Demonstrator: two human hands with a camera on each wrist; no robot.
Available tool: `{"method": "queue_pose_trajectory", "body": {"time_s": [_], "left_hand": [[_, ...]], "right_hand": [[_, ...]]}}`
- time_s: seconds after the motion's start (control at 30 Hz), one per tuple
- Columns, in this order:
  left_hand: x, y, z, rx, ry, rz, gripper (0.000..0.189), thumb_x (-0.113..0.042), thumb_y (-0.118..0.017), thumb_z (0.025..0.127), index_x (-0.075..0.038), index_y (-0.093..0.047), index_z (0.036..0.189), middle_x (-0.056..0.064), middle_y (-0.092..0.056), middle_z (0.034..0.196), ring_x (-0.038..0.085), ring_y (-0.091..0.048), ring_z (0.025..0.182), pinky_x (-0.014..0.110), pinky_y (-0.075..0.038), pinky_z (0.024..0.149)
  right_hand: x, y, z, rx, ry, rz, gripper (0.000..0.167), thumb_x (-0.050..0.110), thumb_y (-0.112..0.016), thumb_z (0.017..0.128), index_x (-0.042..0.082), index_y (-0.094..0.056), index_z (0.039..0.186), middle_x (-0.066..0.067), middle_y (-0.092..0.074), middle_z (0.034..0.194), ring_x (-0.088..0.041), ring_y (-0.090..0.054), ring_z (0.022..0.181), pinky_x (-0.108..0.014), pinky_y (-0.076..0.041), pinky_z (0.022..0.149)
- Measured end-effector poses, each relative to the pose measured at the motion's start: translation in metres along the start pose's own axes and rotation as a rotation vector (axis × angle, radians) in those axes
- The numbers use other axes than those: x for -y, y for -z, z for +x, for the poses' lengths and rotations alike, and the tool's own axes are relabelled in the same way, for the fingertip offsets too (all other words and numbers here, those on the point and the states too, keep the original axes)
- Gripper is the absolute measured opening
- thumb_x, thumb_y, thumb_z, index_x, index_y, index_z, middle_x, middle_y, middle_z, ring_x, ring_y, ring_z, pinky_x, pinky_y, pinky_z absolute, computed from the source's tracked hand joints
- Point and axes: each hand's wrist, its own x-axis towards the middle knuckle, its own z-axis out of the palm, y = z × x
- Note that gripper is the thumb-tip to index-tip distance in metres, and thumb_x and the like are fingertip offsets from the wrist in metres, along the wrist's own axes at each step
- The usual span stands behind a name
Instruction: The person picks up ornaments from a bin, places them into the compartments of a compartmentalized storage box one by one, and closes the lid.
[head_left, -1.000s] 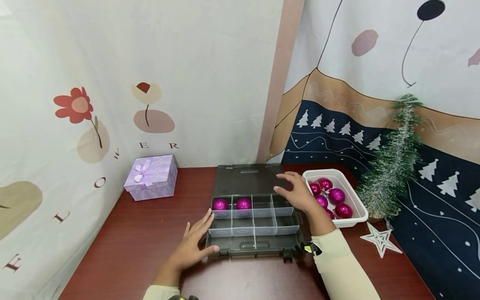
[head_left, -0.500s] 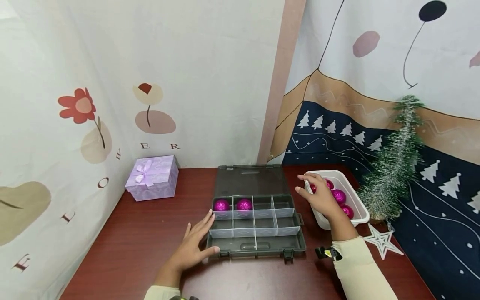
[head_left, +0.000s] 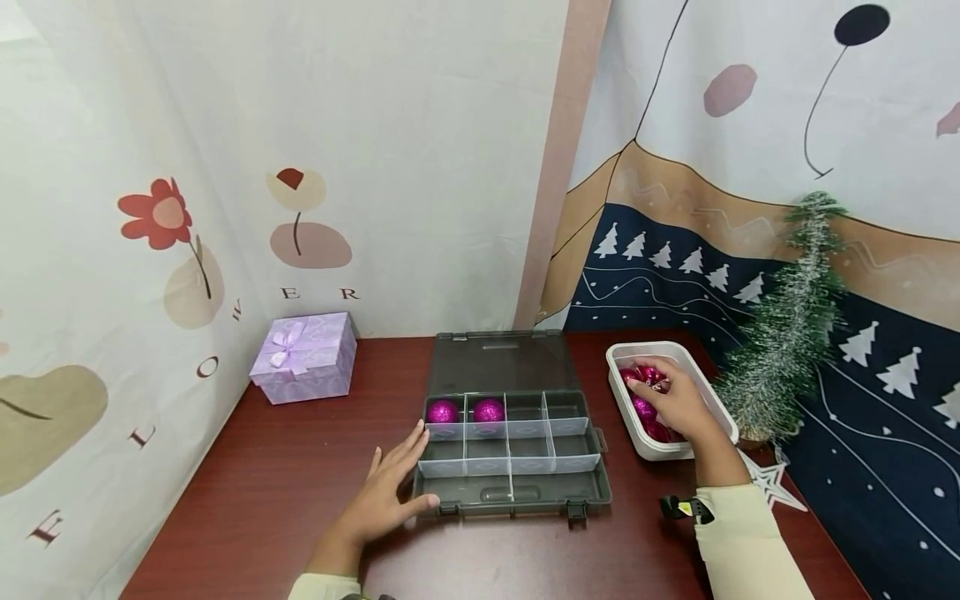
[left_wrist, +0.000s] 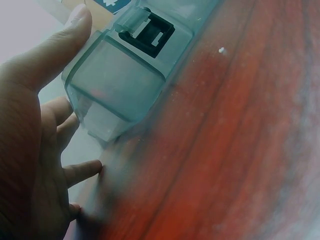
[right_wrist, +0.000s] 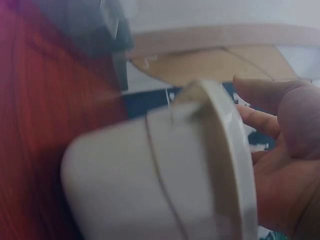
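Observation:
A dark see-through divider box [head_left: 536, 486] lies on the table with its lid folded back. Two glittery magenta baubles [head_left: 443, 411] sit in the two left compartments of its back row. At the box's left side rests my left hand [head_left: 385, 490], fingers spread and thumb near the front corner; the left wrist view shows the box's corner [left_wrist: 116, 75] between thumb and fingers. My right hand [head_left: 681, 407] reaches down into a white plastic tub [head_left: 658, 452], its thumb and fingers apart over several shiny and glittery baubles [head_left: 643, 408]. In the right wrist view, the tub wall [right_wrist: 120, 175] hides the fingertips.
A lilac gift box [head_left: 307, 357] with a bow stands at the back left. Right of the tub is a small frosted Christmas tree [head_left: 787, 333], with a white star [head_left: 776, 485] lying in front of it. Printed cloth [head_left: 420, 167] hangs behind the table.
My right hand has moved right from above the divider box and down into the white tub. The left hand has stayed against the box.

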Motion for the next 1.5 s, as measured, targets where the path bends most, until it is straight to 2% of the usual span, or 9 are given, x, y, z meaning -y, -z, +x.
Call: {"method": "queue_pose_trajectory", "body": {"time_s": [0.07, 0.13, 0.27, 0.4, 0.57, 0.7, 0.83, 0.97, 1.5], "left_hand": [[0.000, 0.000, 0.001, -0.002, -0.001, 0.000, 0.103, -0.070, -0.074, 0.093, -0.007, -0.041, 0.169, 0.017, -0.034, 0.179, 0.050, -0.041, 0.158, 0.095, -0.010, 0.114], [0.000, 0.001, 0.001, 0.000, 0.001, 0.000, 0.103, -0.068, -0.075, 0.093, -0.008, -0.040, 0.169, 0.016, -0.034, 0.179, 0.049, -0.041, 0.158, 0.095, -0.010, 0.115], [0.000, 0.001, 0.001, 0.001, 0.005, 0.000, 0.102, -0.064, -0.078, 0.092, -0.009, -0.040, 0.169, 0.015, -0.034, 0.179, 0.048, -0.040, 0.159, 0.095, -0.010, 0.115], [0.000, 0.001, 0.000, -0.002, 0.000, 0.000, 0.101, -0.064, -0.078, 0.093, -0.009, -0.041, 0.169, 0.016, -0.035, 0.179, 0.050, -0.041, 0.158, 0.095, -0.010, 0.114], [-0.002, 0.001, 0.000, 0.010, 0.012, -0.012, 0.102, -0.062, -0.079, 0.092, -0.009, -0.040, 0.169, 0.015, -0.033, 0.179, 0.050, -0.040, 0.159, 0.095, -0.009, 0.115], [-0.002, 0.001, 0.000, 0.003, 0.011, -0.014, 0.102, -0.061, -0.080, 0.091, -0.009, -0.040, 0.169, 0.016, -0.034, 0.179, 0.050, -0.040, 0.159, 0.094, -0.009, 0.116], [-0.002, 0.001, 0.001, -0.006, 0.000, -0.001, 0.102, -0.063, -0.079, 0.092, -0.009, -0.041, 0.169, 0.016, -0.035, 0.178, 0.050, -0.041, 0.158, 0.095, -0.011, 0.115], [-0.003, 0.001, 0.000, -0.003, -0.007, 0.007, 0.102, -0.066, -0.077, 0.093, -0.008, -0.041, 0.169, 0.016, -0.035, 0.179, 0.049, -0.042, 0.157, 0.096, -0.011, 0.114], [-0.002, 0.001, 0.000, 0.014, 0.014, 0.003, 0.102, -0.064, -0.078, 0.092, -0.009, -0.040, 0.169, 0.014, -0.033, 0.180, 0.047, -0.040, 0.159, 0.095, -0.010, 0.115]], "right_hand": [[-0.003, 0.004, -0.002, 0.016, -0.035, 0.000, 0.052, 0.019, -0.072, 0.107, 0.002, -0.058, 0.154, -0.029, -0.055, 0.156, -0.043, -0.061, 0.120, -0.035, -0.061, 0.090], [-0.007, 0.007, -0.003, 0.027, -0.056, 0.009, 0.054, 0.020, -0.073, 0.106, 0.001, -0.057, 0.154, -0.030, -0.057, 0.152, -0.036, -0.065, 0.102, -0.026, -0.058, 0.074], [-0.014, 0.010, -0.003, 0.044, -0.078, 0.005, 0.055, 0.017, -0.075, 0.105, -0.004, -0.057, 0.152, -0.033, -0.059, 0.146, -0.030, -0.069, 0.090, -0.030, -0.062, 0.070], [-0.020, 0.012, -0.004, 0.079, -0.075, -0.015, 0.054, 0.012, -0.076, 0.103, -0.008, -0.057, 0.150, -0.037, -0.056, 0.150, -0.035, -0.073, 0.102, -0.027, -0.063, 0.074], [-0.025, 0.014, -0.006, 0.104, -0.036, -0.106, 0.047, 0.004, -0.078, 0.099, -0.010, -0.063, 0.142, -0.039, -0.062, 0.138, -0.045, -0.072, 0.110, -0.021, -0.057, 0.075], [-0.026, 0.015, -0.004, 0.112, 0.010, -0.169, 0.043, 0.002, -0.080, 0.096, -0.009, -0.067, 0.136, -0.037, -0.068, 0.129, -0.050, -0.069, 0.116, -0.031, -0.059, 0.083], [-0.028, 0.014, -0.002, 0.128, 0.029, -0.198, 0.042, 0.003, -0.080, 0.095, -0.010, -0.068, 0.133, -0.035, -0.071, 0.123, -0.049, -0.070, 0.114, -0.050, -0.061, 0.092], [-0.032, 0.013, 0.000, 0.155, 0.027, -0.194, 0.042, 0.003, -0.082, 0.094, -0.011, -0.069, 0.132, -0.034, -0.072, 0.122, -0.049, -0.071, 0.113, -0.062, -0.060, 0.099], [-0.034, 0.009, 0.006, 0.207, 0.012, -0.180, 0.039, 0.000, -0.086, 0.089, -0.009, -0.074, 0.124, -0.033, -0.073, 0.121, -0.047, -0.073, 0.111, -0.064, -0.060, 0.101]]}}
